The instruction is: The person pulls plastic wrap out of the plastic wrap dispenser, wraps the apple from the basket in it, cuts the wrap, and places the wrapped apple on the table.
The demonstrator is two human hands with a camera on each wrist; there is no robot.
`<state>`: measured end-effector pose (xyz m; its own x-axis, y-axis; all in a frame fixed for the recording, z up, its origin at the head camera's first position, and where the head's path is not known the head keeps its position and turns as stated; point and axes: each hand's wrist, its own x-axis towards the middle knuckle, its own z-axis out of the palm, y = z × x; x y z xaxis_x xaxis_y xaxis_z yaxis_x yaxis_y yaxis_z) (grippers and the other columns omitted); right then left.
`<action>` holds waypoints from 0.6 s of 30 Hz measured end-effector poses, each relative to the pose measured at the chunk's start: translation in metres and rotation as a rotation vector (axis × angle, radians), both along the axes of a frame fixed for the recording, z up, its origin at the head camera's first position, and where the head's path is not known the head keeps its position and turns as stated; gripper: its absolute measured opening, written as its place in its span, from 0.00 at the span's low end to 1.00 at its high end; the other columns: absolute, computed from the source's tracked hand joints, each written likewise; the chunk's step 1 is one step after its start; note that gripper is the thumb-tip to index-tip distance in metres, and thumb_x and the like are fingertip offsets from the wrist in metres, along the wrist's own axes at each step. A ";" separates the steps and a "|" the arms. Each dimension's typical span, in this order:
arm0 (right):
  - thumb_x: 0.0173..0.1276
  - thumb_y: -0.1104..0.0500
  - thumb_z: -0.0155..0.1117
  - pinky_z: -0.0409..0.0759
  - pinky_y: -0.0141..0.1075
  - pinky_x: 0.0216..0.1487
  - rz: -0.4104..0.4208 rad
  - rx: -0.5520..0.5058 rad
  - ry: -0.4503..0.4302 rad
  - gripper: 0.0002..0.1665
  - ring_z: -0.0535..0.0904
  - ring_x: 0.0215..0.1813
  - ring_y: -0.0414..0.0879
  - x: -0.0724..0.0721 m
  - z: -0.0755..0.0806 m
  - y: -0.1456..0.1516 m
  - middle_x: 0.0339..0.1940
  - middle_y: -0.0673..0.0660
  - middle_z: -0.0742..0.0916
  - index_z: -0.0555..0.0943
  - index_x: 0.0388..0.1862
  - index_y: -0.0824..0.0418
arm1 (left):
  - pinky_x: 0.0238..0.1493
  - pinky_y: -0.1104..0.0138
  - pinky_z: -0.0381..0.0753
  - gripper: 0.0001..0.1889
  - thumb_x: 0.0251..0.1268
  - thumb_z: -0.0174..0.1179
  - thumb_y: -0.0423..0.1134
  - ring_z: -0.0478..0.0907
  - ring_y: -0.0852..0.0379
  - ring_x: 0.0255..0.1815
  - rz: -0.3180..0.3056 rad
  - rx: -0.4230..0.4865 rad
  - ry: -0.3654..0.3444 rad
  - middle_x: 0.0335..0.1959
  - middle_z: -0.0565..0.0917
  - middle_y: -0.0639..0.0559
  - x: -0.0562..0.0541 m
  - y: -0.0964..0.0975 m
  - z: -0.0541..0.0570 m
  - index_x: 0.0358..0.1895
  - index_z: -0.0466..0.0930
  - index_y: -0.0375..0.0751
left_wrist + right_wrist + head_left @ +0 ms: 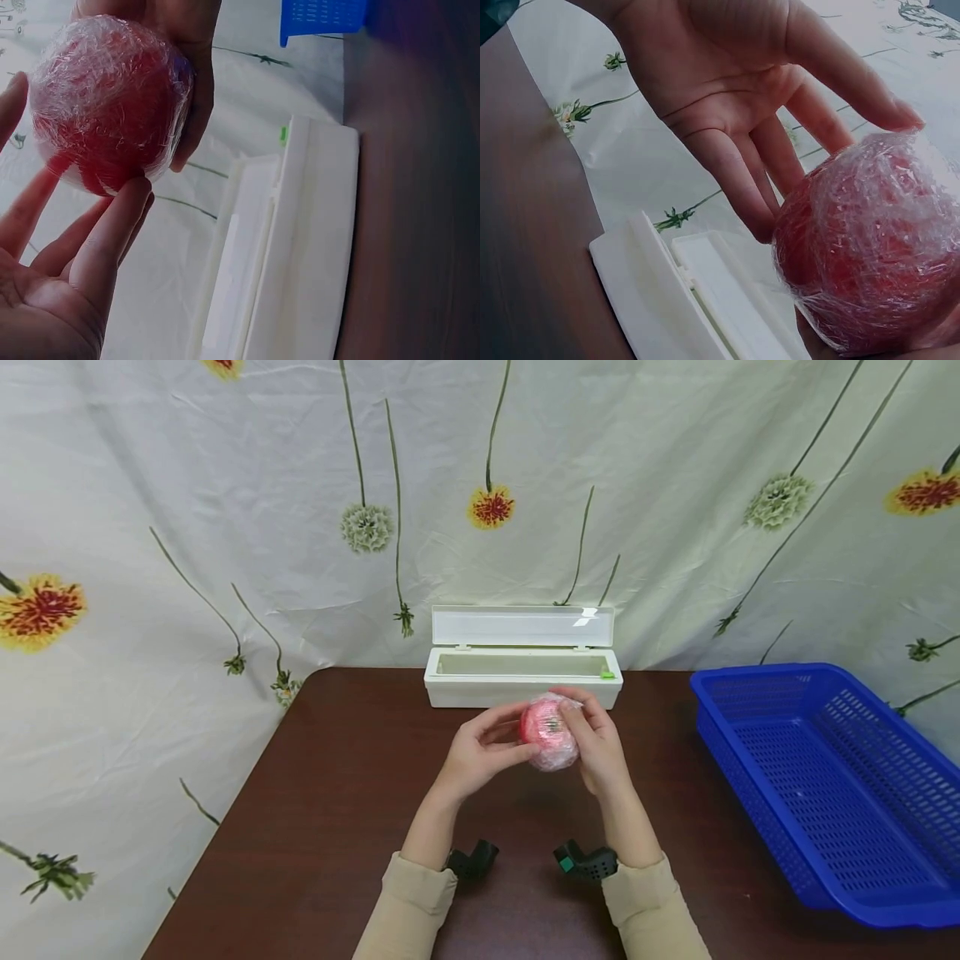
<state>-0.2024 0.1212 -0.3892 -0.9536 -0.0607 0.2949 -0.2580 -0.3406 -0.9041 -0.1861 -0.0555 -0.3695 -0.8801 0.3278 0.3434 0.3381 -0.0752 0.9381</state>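
Note:
A red apple (550,735), round and wrapped in crinkled cling film (97,67), is held up over the table between both hands. My left hand (480,753) holds its left side between thumb and fingers, as the left wrist view also shows. From the other side my right hand (600,747) grips it, thumb on the face towards me and fingers behind. In the right wrist view the thumb (855,82) lies on top of the film. Behind the hands stands a long white cling film dispenser box (517,695) with its lid (517,627) raised.
A blue plastic basket (750,822) with slotted sides sits at the right of the dark brown table (322,793). A small green slider (608,675) shows on the white box's rim. A flower-printed cloth (285,485) hangs behind the table and down its left side.

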 end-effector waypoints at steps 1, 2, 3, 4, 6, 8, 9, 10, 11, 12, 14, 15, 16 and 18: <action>0.73 0.60 0.51 0.80 0.31 0.34 0.006 0.010 -0.009 0.11 0.78 0.38 0.42 0.000 0.000 0.000 0.43 0.53 0.80 0.76 0.50 0.53 | 0.48 0.59 0.79 0.27 0.52 0.66 0.23 0.75 0.39 0.54 -0.004 0.006 0.003 0.55 0.76 0.37 -0.001 -0.001 -0.001 0.58 0.72 0.26; 0.73 0.60 0.50 0.80 0.30 0.35 0.014 0.022 -0.017 0.12 0.78 0.39 0.42 0.000 0.000 0.000 0.43 0.52 0.80 0.75 0.52 0.55 | 0.47 0.60 0.80 0.27 0.52 0.66 0.23 0.75 0.39 0.54 -0.005 0.012 0.005 0.55 0.77 0.37 -0.002 -0.002 -0.004 0.58 0.72 0.27; 0.74 0.59 0.50 0.80 0.30 0.35 0.026 0.032 -0.022 0.13 0.78 0.39 0.42 0.000 -0.001 0.000 0.43 0.52 0.80 0.74 0.54 0.59 | 0.47 0.61 0.80 0.26 0.52 0.66 0.23 0.76 0.39 0.53 0.001 0.016 0.009 0.55 0.77 0.38 -0.004 -0.002 -0.007 0.58 0.73 0.27; 0.74 0.59 0.50 0.80 0.30 0.36 0.039 0.042 -0.022 0.16 0.78 0.40 0.41 0.000 -0.001 0.000 0.44 0.53 0.80 0.72 0.56 0.63 | 0.47 0.61 0.80 0.26 0.51 0.66 0.23 0.76 0.40 0.53 0.005 0.025 0.009 0.54 0.78 0.38 -0.007 -0.002 -0.010 0.58 0.74 0.28; 0.74 0.59 0.50 0.80 0.30 0.38 0.067 0.062 -0.018 0.21 0.77 0.41 0.41 0.000 -0.001 0.001 0.45 0.53 0.79 0.66 0.60 0.69 | 0.46 0.61 0.80 0.26 0.51 0.66 0.23 0.77 0.41 0.52 0.020 0.038 0.005 0.54 0.78 0.38 -0.011 -0.003 -0.016 0.57 0.74 0.28; 0.72 0.61 0.52 0.80 0.31 0.40 0.102 0.086 0.000 0.25 0.76 0.44 0.42 0.000 -0.001 0.003 0.47 0.54 0.77 0.63 0.62 0.72 | 0.46 0.61 0.80 0.25 0.51 0.67 0.24 0.77 0.42 0.52 0.035 0.053 -0.016 0.54 0.79 0.39 -0.015 -0.004 -0.022 0.57 0.76 0.31; 0.71 0.62 0.54 0.79 0.31 0.41 0.125 0.101 0.015 0.27 0.76 0.46 0.43 0.000 -0.002 0.005 0.49 0.54 0.77 0.61 0.63 0.73 | 0.45 0.60 0.81 0.25 0.52 0.67 0.25 0.78 0.43 0.51 0.041 0.061 -0.023 0.53 0.79 0.40 -0.015 -0.004 -0.023 0.56 0.77 0.31; 0.69 0.64 0.56 0.79 0.32 0.42 0.149 0.118 0.031 0.28 0.75 0.47 0.44 0.000 -0.002 0.007 0.50 0.55 0.76 0.61 0.64 0.73 | 0.45 0.60 0.81 0.24 0.52 0.68 0.26 0.78 0.43 0.51 0.044 0.067 -0.027 0.53 0.79 0.40 -0.016 -0.005 -0.024 0.56 0.77 0.32; 0.66 0.65 0.59 0.79 0.33 0.43 0.177 0.133 0.048 0.31 0.74 0.49 0.45 -0.001 -0.003 0.009 0.51 0.56 0.75 0.61 0.64 0.72 | 0.45 0.60 0.81 0.24 0.52 0.68 0.27 0.79 0.44 0.51 0.047 0.072 -0.030 0.53 0.79 0.41 -0.016 -0.005 -0.024 0.55 0.77 0.32; 0.63 0.66 0.62 0.79 0.34 0.45 0.207 0.149 0.069 0.34 0.74 0.51 0.46 -0.001 -0.004 0.011 0.53 0.57 0.74 0.60 0.65 0.72 | 0.45 0.59 0.81 0.23 0.52 0.68 0.28 0.79 0.44 0.51 0.047 0.078 -0.035 0.53 0.80 0.41 -0.017 -0.006 -0.024 0.55 0.78 0.33; 0.57 0.67 0.68 0.80 0.36 0.47 0.271 0.176 0.105 0.43 0.72 0.53 0.47 -0.002 -0.004 0.016 0.56 0.59 0.72 0.57 0.67 0.71 | 0.45 0.59 0.81 0.23 0.53 0.67 0.28 0.79 0.44 0.50 0.042 0.085 -0.039 0.53 0.80 0.41 -0.017 -0.007 -0.025 0.55 0.78 0.33; 0.55 0.68 0.70 0.80 0.37 0.48 0.307 0.185 0.122 0.47 0.72 0.54 0.49 -0.003 -0.005 0.019 0.57 0.60 0.71 0.55 0.68 0.71 | 0.45 0.58 0.80 0.23 0.53 0.67 0.28 0.79 0.43 0.50 0.037 0.088 -0.041 0.53 0.79 0.40 -0.018 -0.008 -0.025 0.55 0.78 0.32; 0.53 0.68 0.71 0.80 0.38 0.48 0.339 0.193 0.134 0.49 0.72 0.54 0.49 -0.003 -0.005 0.021 0.58 0.61 0.70 0.54 0.69 0.71 | 0.45 0.58 0.80 0.22 0.53 0.67 0.27 0.79 0.43 0.50 0.033 0.089 -0.043 0.53 0.79 0.41 -0.018 -0.009 -0.024 0.55 0.78 0.32; 0.51 0.68 0.73 0.80 0.40 0.48 0.387 0.211 0.146 0.54 0.72 0.55 0.51 -0.003 -0.004 0.024 0.60 0.63 0.68 0.52 0.71 0.69 | 0.45 0.58 0.80 0.22 0.54 0.67 0.27 0.79 0.44 0.50 0.030 0.085 -0.046 0.53 0.79 0.41 -0.018 -0.010 -0.024 0.55 0.78 0.32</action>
